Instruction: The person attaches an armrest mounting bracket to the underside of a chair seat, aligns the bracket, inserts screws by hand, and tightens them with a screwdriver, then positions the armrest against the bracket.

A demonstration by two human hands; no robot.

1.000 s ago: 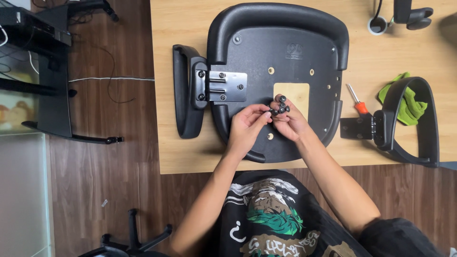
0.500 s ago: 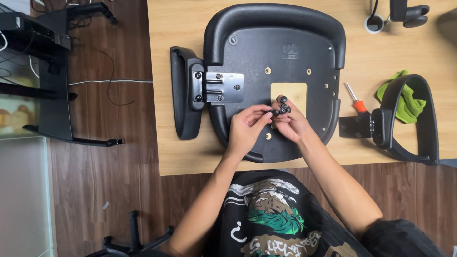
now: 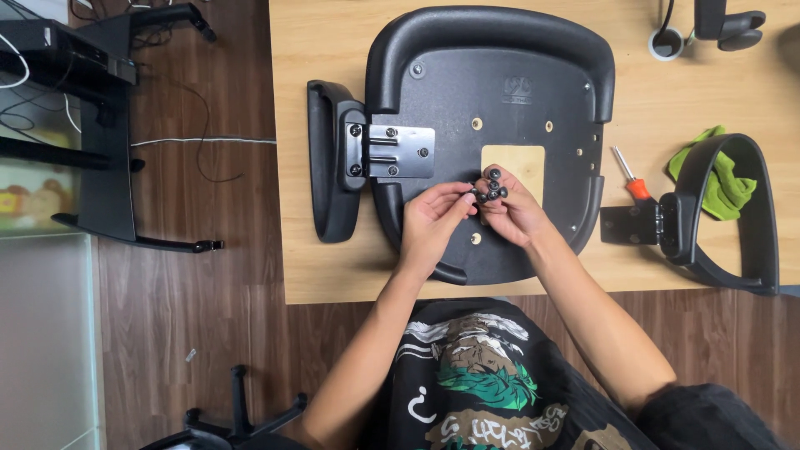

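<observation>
**Hands sorting screws over an upturned chair seat**

- Black armrest is lying at 9 o'clock of the chair seat, bolted on through a metal bracket; the seat is resting underside up on the wooden table, which is keeping the mounting holes in reach.
- Left hand is pinching at the cluster of black screws with fingertips, at the seat's middle, just at 9 o'clock of the pale wooden patch.
- Right hand is cupping the same screws, fingers curled to keep them from rolling off; it is serving as the only container here.
- At 3 o'clock, well apart, an orange-handled screwdriver is lying beside a second armrest and a green cloth.
</observation>
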